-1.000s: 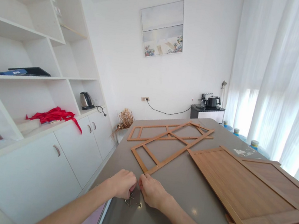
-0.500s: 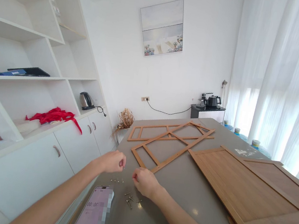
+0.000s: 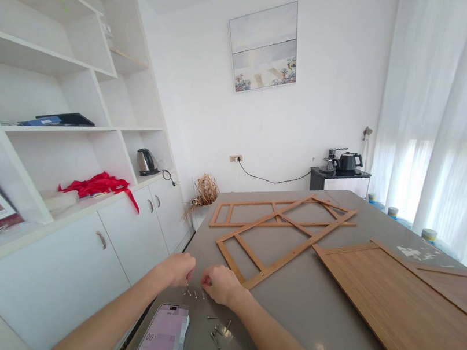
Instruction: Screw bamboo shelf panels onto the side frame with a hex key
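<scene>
My left hand point(image 3: 179, 268) is closed in a pinch, fingertips down, with a small pale fastener just showing at the tips. It hovers right over a row of small upright fasteners point(image 3: 195, 294) on the grey table. To its right my right hand point(image 3: 220, 284) is curled, its fingertips close to the end of that row; anything inside them is hidden. Several loose screws point(image 3: 216, 336) lie scattered nearer to me, below my right wrist. Left of them rests a phone point(image 3: 161, 334) with its screen lit, partly pixelated.
Overlapping slatted wooden frames point(image 3: 287, 256) lie beyond my hands on the grey table point(image 3: 282, 317). Wooden panels point(image 3: 402, 305) are stacked at the right. White cabinets and shelves point(image 3: 68, 250) stand along the left; dried plants point(image 3: 204, 191) sit past the table's far left corner.
My left hand has come down to the row of fasteners, and my right hand has moved in close to the row's right end. The view has shifted slightly left.
</scene>
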A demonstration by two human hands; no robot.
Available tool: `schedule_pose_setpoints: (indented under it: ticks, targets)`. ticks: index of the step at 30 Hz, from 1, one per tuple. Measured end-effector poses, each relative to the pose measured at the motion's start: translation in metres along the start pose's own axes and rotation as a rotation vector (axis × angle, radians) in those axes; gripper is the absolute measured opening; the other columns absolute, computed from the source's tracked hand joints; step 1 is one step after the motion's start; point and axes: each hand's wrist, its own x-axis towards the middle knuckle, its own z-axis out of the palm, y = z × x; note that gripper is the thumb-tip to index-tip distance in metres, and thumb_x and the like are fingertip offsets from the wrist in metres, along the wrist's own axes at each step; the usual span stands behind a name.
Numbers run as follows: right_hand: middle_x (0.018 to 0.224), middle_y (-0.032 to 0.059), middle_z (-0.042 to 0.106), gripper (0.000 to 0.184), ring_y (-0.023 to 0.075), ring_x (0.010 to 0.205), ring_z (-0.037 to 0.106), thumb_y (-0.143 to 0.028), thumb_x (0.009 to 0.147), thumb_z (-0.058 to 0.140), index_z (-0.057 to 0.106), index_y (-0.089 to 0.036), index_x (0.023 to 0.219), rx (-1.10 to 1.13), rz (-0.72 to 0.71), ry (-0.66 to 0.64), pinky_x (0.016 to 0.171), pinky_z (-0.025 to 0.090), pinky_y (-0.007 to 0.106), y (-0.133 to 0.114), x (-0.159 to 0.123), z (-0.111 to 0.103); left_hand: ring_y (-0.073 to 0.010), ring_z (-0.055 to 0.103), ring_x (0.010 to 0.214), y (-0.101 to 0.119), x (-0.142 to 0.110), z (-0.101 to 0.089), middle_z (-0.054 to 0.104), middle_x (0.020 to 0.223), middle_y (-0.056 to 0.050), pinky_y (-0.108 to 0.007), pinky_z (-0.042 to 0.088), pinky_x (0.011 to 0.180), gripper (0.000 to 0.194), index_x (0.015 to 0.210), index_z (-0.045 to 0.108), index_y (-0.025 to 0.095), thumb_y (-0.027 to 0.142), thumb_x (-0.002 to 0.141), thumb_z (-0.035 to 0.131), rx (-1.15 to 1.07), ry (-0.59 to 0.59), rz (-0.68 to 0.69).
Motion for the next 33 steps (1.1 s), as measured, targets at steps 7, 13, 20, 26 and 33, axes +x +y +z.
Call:
schedule_pose_setpoints:
  ticks: [7, 13, 20, 26, 33]
  targets:
    - [0.094, -0.003, 0.076, 0.02, 0.0164, 0.088, 0.069, -0.026, 0.078, 0.067, 0.075, -0.029, 0.096, 0.068, -0.031, -0.045, 0.073, 0.045, 0.022, 0.001, 0.021, 0.003, -0.0233, 0.072, 0.082, -0.004, 0.003, 0.003, 0.077, 0.086, -0.006, -0.028, 0.053, 0.07, 0.024, 0.081, 0.077, 0.025, 0.012, 0.064, 0.065, -0.007, 0.003, 0.019]
    - [0.092, -0.0042, 0.076, 0.023, 0.0174, 0.092, 0.07, -0.022, 0.077, 0.065, 0.076, -0.03, 0.096, 0.102, -0.056, -0.064, 0.077, 0.047, 0.023, -0.002, 0.027, 0.005, -0.022, 0.071, 0.079, -0.006, 0.0, 0.003, 0.076, 0.085, -0.005, -0.027, 0.052, 0.067, 0.024, 0.083, 0.076, 0.025, 0.014, 0.064, 0.065, -0.036, -0.004, 0.036]
    - [0.097, -0.0024, 0.077, 0.03, 0.016, 0.094, 0.071, -0.016, 0.079, 0.063, 0.075, -0.027, 0.103, 0.116, -0.07, -0.08, 0.082, 0.048, 0.02, -0.002, 0.027, -0.001, -0.0192, 0.07, 0.082, -0.019, -0.013, -0.006, 0.075, 0.087, 0.0, -0.025, 0.049, 0.068, 0.044, 0.109, 0.067, 0.028, 0.011, 0.069, 0.06, -0.081, 0.053, 0.044]
    - [0.1, 0.0054, 0.076, 0.032, 0.0216, 0.096, 0.07, -0.015, 0.083, 0.054, 0.075, -0.023, 0.105, 0.036, 0.002, -0.06, 0.08, 0.047, 0.026, 0.003, -0.023, -0.04, -0.0215, 0.067, 0.096, 0.005, -0.037, -0.022, 0.071, 0.107, -0.006, -0.031, 0.047, 0.078, 0.031, 0.109, 0.063, 0.024, 0.015, 0.085, 0.044, -0.061, 0.235, 0.079]
    - [0.089, -0.0021, 0.075, 0.018, 0.0177, 0.083, 0.069, -0.025, 0.076, 0.068, 0.076, -0.032, 0.091, -0.023, -0.044, -0.198, 0.066, 0.045, 0.022, 0.003, -0.105, -0.064, -0.0276, 0.071, 0.091, 0.081, -0.046, -0.005, 0.074, 0.093, -0.008, -0.034, 0.052, 0.076, 0.015, 0.089, 0.07, 0.024, 0.027, 0.075, 0.066, -0.019, 0.102, 0.29]
